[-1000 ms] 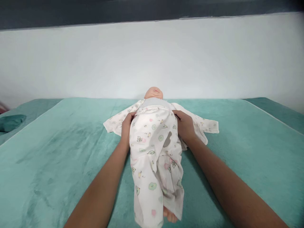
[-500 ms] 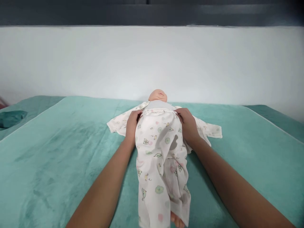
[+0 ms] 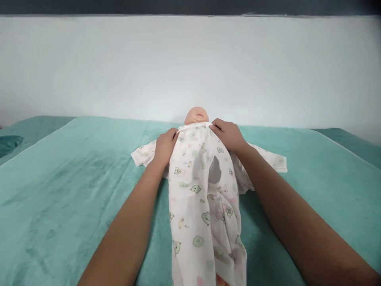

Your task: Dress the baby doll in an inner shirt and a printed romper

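A baby doll (image 3: pixel 196 115) lies on its back, head toward the wall. White printed baby pants (image 3: pixel 190 174) cover its legs and trunk, with the waistband up near its neck and a gap at the crotch. My left hand (image 3: pixel 166 145) is closed on the waistband's left side. On the opposite side my right hand (image 3: pixel 229 135) pinches the same waistband. Beneath the doll a matching printed baby shirt (image 3: pixel 270 159) lies spread, its sleeves reaching out to both sides. The doll's foot shows only slightly at the bottom edge.
A green plush blanket (image 3: pixel 74 190) covers the surface under the doll. Behind it rises a white wall (image 3: pixel 190 63) with a dark band along the top. A dark green bundle (image 3: pixel 10 145) sits at the far left.
Both hands have pulled the pants' waistband up the doll's trunk toward its neck, covering the grey area seen before. The foot shows less now. The view has shifted slightly.
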Motion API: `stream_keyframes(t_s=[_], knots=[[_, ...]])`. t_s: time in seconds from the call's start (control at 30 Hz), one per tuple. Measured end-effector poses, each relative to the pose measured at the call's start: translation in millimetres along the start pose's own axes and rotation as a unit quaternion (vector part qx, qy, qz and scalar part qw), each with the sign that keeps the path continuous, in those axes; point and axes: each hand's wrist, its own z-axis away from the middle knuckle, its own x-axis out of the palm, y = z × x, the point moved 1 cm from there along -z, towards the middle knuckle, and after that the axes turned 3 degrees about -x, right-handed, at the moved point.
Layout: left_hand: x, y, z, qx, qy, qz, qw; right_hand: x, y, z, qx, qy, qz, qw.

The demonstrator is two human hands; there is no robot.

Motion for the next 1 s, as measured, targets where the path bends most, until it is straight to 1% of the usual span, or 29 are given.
stream_keyframes(t_s=[0.07,0.13,0.2,0.27,0.37,0.47,0.53,0.6,0.7,0.77,0.83,0.9,0.97,1.0], knots=[[1.0,-1.9,-5.5,-0.03,0.014,-0.004,0.999,1.6,-2.2,-11.1,0.015,0.002,0.006,1.0],[2.5,-2.9,-7.4,-0.056,0.023,0.017,0.998,5.0,-2.1,-17.9,0.035,0.002,-0.012,0.999],[4.4,-2.0,-5.8,-0.079,0.026,0.059,0.995,9.2,-0.2,-19.1,0.052,-0.008,-0.062,0.997],[6.7,0.6,-2.1,-0.088,0.031,0.095,0.991,13.0,2.4,-16.2,0.063,-0.016,-0.128,0.99],[9.0,4.7,3.6,-0.058,0.052,0.098,0.992,17.3,4.7,-10.2,0.07,-0.008,-0.199,0.977],[8.9,5.1,5.9,-0.011,0.084,0.05,0.995,20.8,4.9,-7.0,0.075,0.02,-0.221,0.972],[8.0,3.3,5.6,0.013,0.085,0.017,0.996,23.2,5.4,-6.2,0.068,0.045,-0.226,0.971],[6.7,1.2,5.2,0.03,0.071,0.01,0.997,25.7,7.3,-4.9,0.05,0.063,-0.23,0.97],[4.1,-0.1,6.9,0.044,0.055,0.042,0.997,28.7,12.7,0.1,0.023,0.084,-0.222,0.971],[1.8,0.9,10.5,0.044,0.053,0.068,0.995,29.4,16.4,6.7,0.002,0.103,-0.195,0.975],[-1.0,2.7,16.3,0.022,0.06,0.1,0.993,29.0,18.7,16.2,-0.022,0.115,-0.156,0.981],[-4.2,4.4,23.6,-0.026,0.064,0.129,0.989,27.8,19.7,28.4,-0.036,0.115,-0.116,0.986],[-7.4,6.1,31.6,-0.07,0.045,0.138,0.987,26.5,20.3,42.0,-0.038,0.106,-0.084,0.99],[-9.0,7.1,35.4,-0.082,0.028,0.136,0.987,25.8,20.5,48.7,-0.038,0.1,-0.071,0.992]])
